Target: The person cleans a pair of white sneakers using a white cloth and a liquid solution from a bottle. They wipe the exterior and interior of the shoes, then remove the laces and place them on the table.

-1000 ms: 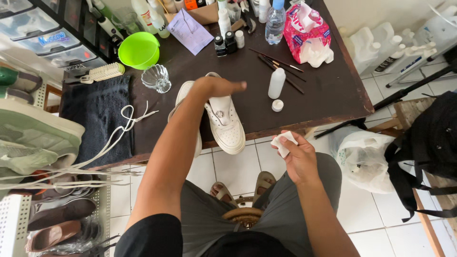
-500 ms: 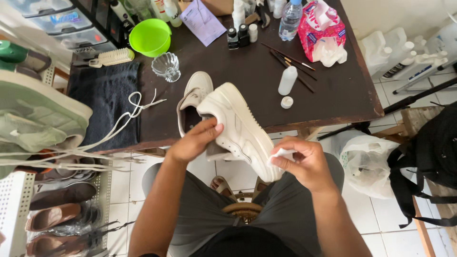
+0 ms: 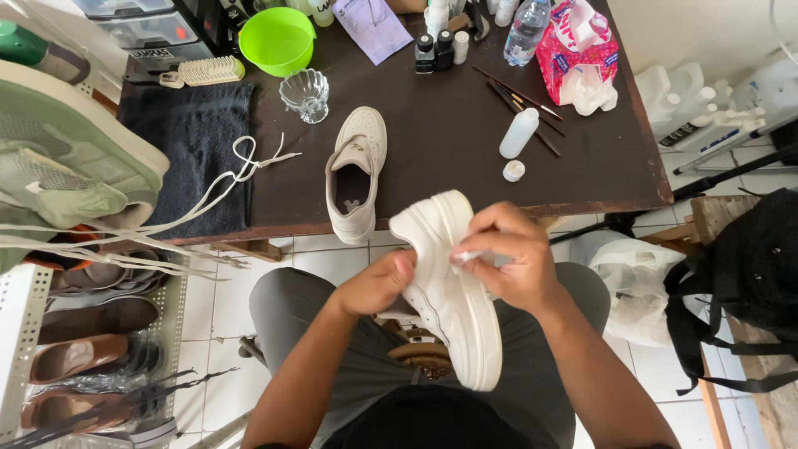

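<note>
**A:** Hand pose?

**B:** Both forearms come in from the bottom edge and meet over my lap. My left hand [image 3: 378, 283] is closed on the near side of the white sneaker [image 3: 449, 287], thumb pressed on its edge, fingers hidden underneath. My right hand [image 3: 503, 254] lies over the top of the sole, fingers curled tight and pinching a small white wipe [image 3: 467, 256] against the rubber.

**A:** Where's the shoe?

**B:** Off the desk [image 3: 615, 166], held in the air above my knees, just in front of the desk edge. It's turned on its side, thick sole facing up and toward me, long axis running from the desk edge down toward my waist.

**A:** How does it look?

**B:** All white, chunky grooved midsole, stitch line visible along the side. Can't see the opening from here.

**A:** The other one?

**B:** Second sneaker [image 3: 356, 170] sits upright on the desk, heel hanging over the front edge, no laces in it. Loose white laces [image 3: 241, 162] lie on the dark towel [image 3: 199, 150] to the left. A white squeeze bottle [image 3: 519, 133] stands to the right, its cap [image 3: 514, 170] beside it.
</note>
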